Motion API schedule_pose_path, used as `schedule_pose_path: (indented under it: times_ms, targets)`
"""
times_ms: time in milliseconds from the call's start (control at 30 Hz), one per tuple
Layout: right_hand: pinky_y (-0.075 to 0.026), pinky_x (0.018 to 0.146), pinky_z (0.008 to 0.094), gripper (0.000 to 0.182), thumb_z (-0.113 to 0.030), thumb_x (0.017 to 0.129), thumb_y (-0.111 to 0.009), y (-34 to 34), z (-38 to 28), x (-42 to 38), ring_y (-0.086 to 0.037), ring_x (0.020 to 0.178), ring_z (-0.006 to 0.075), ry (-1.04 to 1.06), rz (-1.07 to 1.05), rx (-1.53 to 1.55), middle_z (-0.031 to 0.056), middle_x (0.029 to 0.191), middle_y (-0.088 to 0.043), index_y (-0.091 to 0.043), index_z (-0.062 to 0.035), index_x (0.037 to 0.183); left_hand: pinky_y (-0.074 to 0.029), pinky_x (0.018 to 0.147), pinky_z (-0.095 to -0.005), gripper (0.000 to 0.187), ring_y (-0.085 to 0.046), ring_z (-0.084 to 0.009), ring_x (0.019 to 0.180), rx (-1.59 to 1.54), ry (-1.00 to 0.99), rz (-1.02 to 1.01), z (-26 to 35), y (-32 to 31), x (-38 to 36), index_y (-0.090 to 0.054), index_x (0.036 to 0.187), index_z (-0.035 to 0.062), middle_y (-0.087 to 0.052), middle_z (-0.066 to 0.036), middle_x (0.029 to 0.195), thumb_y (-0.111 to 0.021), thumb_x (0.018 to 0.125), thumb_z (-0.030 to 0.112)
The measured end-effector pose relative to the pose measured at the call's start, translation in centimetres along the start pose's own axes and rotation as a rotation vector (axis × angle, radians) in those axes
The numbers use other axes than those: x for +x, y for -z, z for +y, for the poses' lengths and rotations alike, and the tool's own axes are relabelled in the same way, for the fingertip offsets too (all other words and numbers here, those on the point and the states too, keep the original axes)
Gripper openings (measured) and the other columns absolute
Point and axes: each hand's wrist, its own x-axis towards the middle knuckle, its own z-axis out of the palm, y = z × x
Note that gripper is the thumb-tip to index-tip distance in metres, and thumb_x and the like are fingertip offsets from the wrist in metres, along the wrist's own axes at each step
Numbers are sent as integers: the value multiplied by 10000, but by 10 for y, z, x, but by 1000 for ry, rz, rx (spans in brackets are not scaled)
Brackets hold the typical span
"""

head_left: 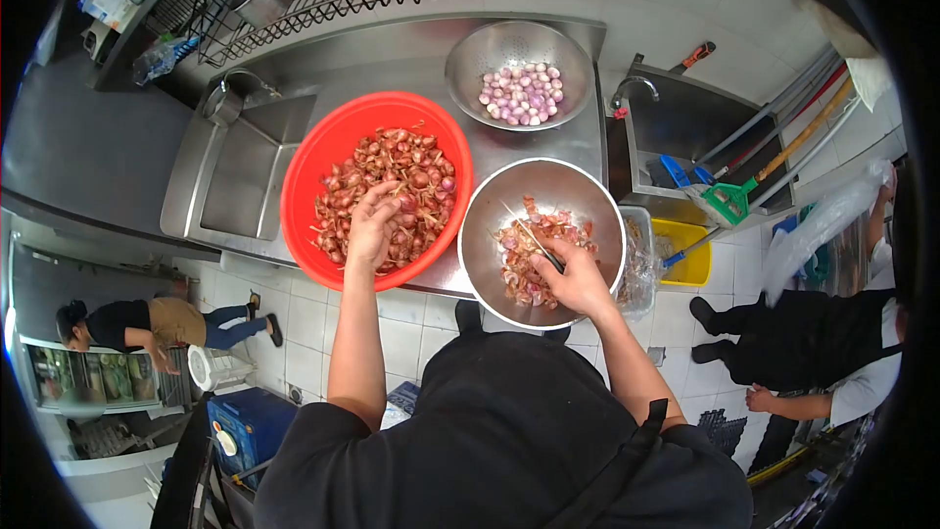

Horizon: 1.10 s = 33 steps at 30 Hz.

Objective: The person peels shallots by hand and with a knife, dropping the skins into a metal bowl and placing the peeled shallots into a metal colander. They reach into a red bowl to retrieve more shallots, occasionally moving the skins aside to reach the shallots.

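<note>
My left hand [370,227] is over the red plastic basin [297,198], its fingers bent in around a shallot at the top of the pile. Unpeeled shallots [387,162] with brown-red skins and dry stems fill the basin. In my right hand [576,279] is a small knife [530,233] with a dark handle, its blade angled up and left. This hand is above a steel bowl [480,264], where loose shallot skins [548,225] lie. Behind the bowl, a steel colander [472,61] holds peeled, pale purple shallots [522,94].
A steel sink [245,176] is left of the basin on the counter [392,73]. A wire rack [343,0] hangs above. At right are a second sink [666,118], a yellow bin [690,250] and long-handled brooms [729,198]. One person [162,323] bends at left; another [813,338] stands at right.
</note>
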Motion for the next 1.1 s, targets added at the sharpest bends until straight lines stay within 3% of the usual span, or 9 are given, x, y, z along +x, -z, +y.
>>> schedule_pose_path:
  times_ms: [33, 267, 333, 433, 467, 800, 967, 1067, 1100]
  targets:
    - [-506, 857, 379, 405, -270, 934, -637, -2, 3, 2, -677, 942, 316, 91, 49, -27, 226, 1017, -695, -621, 24, 1213, -552, 643, -276, 389, -674, -182, 766, -56, 6, 12, 5, -6, -4, -502, 1313, 6, -651, -74, 932, -572, 932, 40]
    - [-502, 880, 358, 382, -267, 971, -585, -1, -24, 1, -672, 983, 272, 25, -17, 55, 211, 1073, -686, -613, 21, 1221, -563, 804, -301, 342, -671, -183, 872, -304, 43, -65, 5, -15, -5, -554, 1285, 1, -678, -98, 977, -536, 944, -12]
    - [-502, 853, 350, 357, -230, 1000, -535, -5, -31, 0, -669, 967, 252, 10, -30, 276, 179, 1115, -683, -593, 17, 1251, -561, 823, -307, 320, -669, -182, 890, -295, 19, -88, 4, -35, -11, -573, 1254, -2, -679, -96, 977, -566, 934, -18]
    - [-483, 703, 250, 380, -170, 1027, -488, -6, -45, -6, -580, 785, 93, -76, -125, 534, 38, 881, -612, -502, -25, 1378, -558, 855, -301, 268, -675, -192, 930, -307, -64, -141, -1, -82, -28, -598, 1170, -9, -686, -113, 1001, -648, 906, -22]
    - [-455, 648, 222, 410, -159, 1034, -472, -13, -43, -6, -527, 731, 53, 22, -88, 529, 3, 824, -548, -451, -36, 1425, -561, 850, -305, 266, -676, -198, 931, -307, -79, -142, -3, -96, -34, -595, 1167, -10, -686, -119, 1006, -653, 907, -14]
    - [-460, 672, 245, 466, -113, 1007, -523, -7, -67, -7, -530, 749, 76, 119, 55, 554, 37, 887, -587, -422, 26, 1440, -539, 864, -281, 254, -654, -165, 973, -247, -215, -159, -17, -167, -73, -588, 1124, -34, -669, -129, 1039, -664, 884, -69]
    - [-445, 634, 215, 374, -94, 990, -568, -13, -66, -4, -522, 743, 28, 323, 405, 385, 59, 895, -638, -540, 73, 1323, -522, 886, -294, 243, -640, -156, 962, -221, -311, -146, -20, -183, -83, -580, 1144, -27, -670, -137, 1080, -627, 909, -68]
    - [-407, 552, 182, 367, -121, 1001, -564, -9, -70, -10, -496, 640, 6, 121, 297, 642, 22, 767, -617, -549, 58, 1322, -517, 884, -296, 241, -639, -162, 968, -183, -333, -178, -19, -181, -81, -575, 1171, -29, -665, -119, 1071, -610, 933, -34]
    - [-407, 552, 182, 367, -121, 1001, -564, -5, -71, -10, -496, 640, 6, 122, 296, 642, 22, 767, -617, -549, 58, 1322, -520, 871, -289, 248, -641, -161, 972, -316, -169, -278, -15, -176, -76, -581, 1178, -30, -666, -118, 1073, -618, 933, -22]
